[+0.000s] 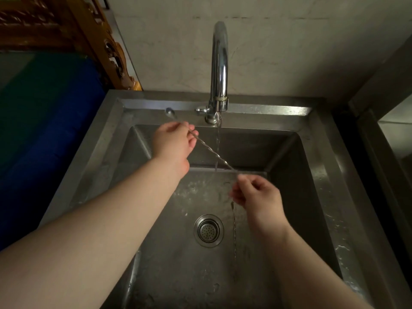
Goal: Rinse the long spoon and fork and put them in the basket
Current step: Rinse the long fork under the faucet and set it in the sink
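A long spoon (pixel 211 150) with a twisted stem was held slantwise over the steel sink (pixel 321 175), its small bowl up at 11 o'clock, beyond the left hand (pixel 172 143), near the sink's back ledge. The stem was pinched between the thumb and fingertips of the left hand, the other fingers being curled in. The lower end of the stem was pinched by the right hand (pixel 256 195) at about 4 o'clock from the left hand. A thin stream of water (pixel 218 143) was seen falling from the tap (pixel 219 63) at 12 o'clock and crossing the stem between the two hands. A second long twisted utensil, taken to be the fork (pixel 234 237), was seen running from under the right hand toward 6 o'clock, just right of the drain (pixel 208 230); whether it was held or lay on the sink floor could not be told, and its tip was too dark to make out.
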Available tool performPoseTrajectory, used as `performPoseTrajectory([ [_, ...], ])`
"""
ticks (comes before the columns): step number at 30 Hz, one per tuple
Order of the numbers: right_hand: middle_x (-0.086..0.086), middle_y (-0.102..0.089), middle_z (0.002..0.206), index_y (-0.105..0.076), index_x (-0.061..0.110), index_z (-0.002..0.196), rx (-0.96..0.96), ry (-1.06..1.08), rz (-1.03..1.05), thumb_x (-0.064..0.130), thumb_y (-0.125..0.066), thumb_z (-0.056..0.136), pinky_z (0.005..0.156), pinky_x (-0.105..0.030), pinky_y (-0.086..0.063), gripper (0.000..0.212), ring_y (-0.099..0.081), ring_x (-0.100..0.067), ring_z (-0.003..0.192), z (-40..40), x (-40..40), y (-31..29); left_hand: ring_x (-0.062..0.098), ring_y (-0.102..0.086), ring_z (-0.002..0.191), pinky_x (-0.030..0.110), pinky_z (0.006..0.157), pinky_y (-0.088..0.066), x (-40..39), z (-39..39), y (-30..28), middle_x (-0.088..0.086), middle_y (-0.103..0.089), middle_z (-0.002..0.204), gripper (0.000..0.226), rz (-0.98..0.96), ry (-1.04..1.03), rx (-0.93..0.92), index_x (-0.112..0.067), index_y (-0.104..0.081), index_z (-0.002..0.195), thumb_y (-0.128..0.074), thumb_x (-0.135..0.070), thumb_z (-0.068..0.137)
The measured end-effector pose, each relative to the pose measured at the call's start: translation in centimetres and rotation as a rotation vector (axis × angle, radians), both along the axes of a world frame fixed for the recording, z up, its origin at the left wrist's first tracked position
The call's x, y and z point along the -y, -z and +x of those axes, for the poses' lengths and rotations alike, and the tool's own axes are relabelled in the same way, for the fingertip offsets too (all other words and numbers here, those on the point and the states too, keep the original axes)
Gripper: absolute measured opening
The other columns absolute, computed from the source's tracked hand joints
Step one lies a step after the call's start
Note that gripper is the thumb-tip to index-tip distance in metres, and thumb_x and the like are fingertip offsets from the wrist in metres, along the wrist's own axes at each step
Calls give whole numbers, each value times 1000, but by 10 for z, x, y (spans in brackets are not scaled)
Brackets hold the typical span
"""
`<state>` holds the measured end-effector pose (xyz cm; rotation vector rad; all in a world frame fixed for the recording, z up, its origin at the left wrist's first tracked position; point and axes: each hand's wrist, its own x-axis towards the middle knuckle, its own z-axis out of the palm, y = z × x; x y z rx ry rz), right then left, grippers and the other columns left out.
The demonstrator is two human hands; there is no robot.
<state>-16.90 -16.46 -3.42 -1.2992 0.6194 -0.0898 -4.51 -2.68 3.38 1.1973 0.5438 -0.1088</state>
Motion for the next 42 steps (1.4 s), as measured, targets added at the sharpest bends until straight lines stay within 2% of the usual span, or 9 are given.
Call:
performPoseTrajectory([
  [5, -2, -70, 69, -70, 14, 80, 136, 61, 165, 15, -70, 91, 66, -27, -57, 10, -69, -15, 67, 38, 7, -40, 11, -67, 63, 20, 56, -58, -12, 7, 33, 11, -69, 87, 7, -58, -109, -248, 0, -62, 97, -59, -2, 91],
  [11, 6, -65, 57, -70, 14, 75, 187, -99, -225, 19, -73, 88, 58, -23, -50, 14, -61, -4, 56, 72, -15, -59, 11, -62, 38, 21, 37, -52, -7, -18, 93, 10, -65, 70, 17, -13, 208, -495, -3, -54, 95, -39, -7, 101],
  [15, -24, -59, 68, -68, -5, 80, 190, -169, -347, 16, -67, 91, 59, -35, -45, 23, -49, -16, 61, 74, -23, -56, 18, -71, 71, 28, 53, -55, 6, -46, 110, 11, -71, 92, 16, 104, 425, -541, -5, -60, 104, -50, -15, 98],
  [23, -7, -57, 65, -70, -4, 86, 184, -194, -370, 9, -61, 95, 59, -30, -44, 18, -48, -12, 58, 66, -16, -54, 19, -68, 91, 26, 67, -54, 23, -49, 101, 9, -62, 125, 38, 115, 569, -469, -13, -44, 135, -51, -18, 98],
  [26, -8, -63, 73, -72, -1, 92, 195, -183, -344, 7, -62, 95, 69, -32, -50, 14, -55, -12, 67, 63, -17, -56, 17, -67, 93, 26, 67, -53, 27, -45, 98, 3, -64, 123, 34, 176, 602, -441, -17, -51, 130, -54, -18, 96],
  [29, -6, -63, 70, -73, 2, 83, 218, -207, -387, 9, -62, 94, 65, -26, -47, 17, -52, -8, 62, 62, -17, -60, 16, -68, 96, 24, 65, -51, 30, -43, 95, 1, -65, 121, 28, 223, 629, -406, -19, -54, 124, -52, -20, 96],
  [33, -5, -61, 69, -72, 3, 82, 231, -199, -397, 10, -62, 94, 67, -32, -48, 17, -52, -11, 65, 63, -16, -64, 17, -66, 101, 24, 71, -51, 35, -43, 91, 1, -65, 122, 29, 278, 700, -356, -20, -54, 124, -48, -25, 95],
  [38, -12, -63, 72, -73, 1, 90, 252, -161, -374, 10, -62, 95, 64, -34, -49, 15, -54, -15, 66, 62, -11, -66, 10, -60, 58, 19, 51, -43, 31, -39, 94, 1, -64, 77, 17, 521, 717, -155, -11, -64, 100, -57, -22, 88],
  [42, -4, -71, 80, -71, 11, 96, 219, 20, -195, 16, -61, 96, 72, -27, -57, 12, -67, -11, 73, 53, 5, -63, 15, -57, 68, 24, 55, -36, 14, -29, 93, -4, -64, 74, 14, 883, 730, 14, -23, -62, 78, -63, -35, 86],
])
